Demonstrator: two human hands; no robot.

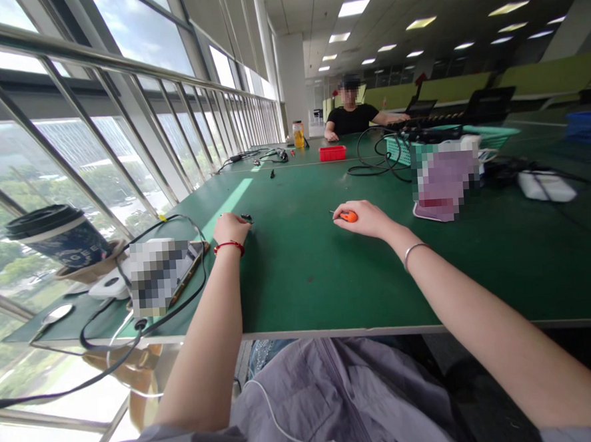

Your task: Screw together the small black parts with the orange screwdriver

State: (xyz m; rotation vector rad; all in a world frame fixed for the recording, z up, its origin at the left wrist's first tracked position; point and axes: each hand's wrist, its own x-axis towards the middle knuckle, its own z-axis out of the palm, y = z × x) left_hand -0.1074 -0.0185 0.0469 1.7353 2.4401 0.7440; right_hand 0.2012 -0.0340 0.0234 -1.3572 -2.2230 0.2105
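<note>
My right hand (366,218) rests on the green table (308,260), its fingers closed round an orange-handled tool (348,216) whose thin tip pokes out to the left. My left hand (230,227), with a red cord at the wrist, lies curled on the table about an arm's width to the left. A small dark part (246,218) sticks out at its fingertips; I cannot name it. A silver bangle circles my right wrist.
A lidded paper cup (59,241), a phone and looped cables (146,317) sit at the left edge by the window railing. A red tray (332,153), a teal basket (401,149) with cables and a white device (546,185) lie farther off. A person in black sits at the far end.
</note>
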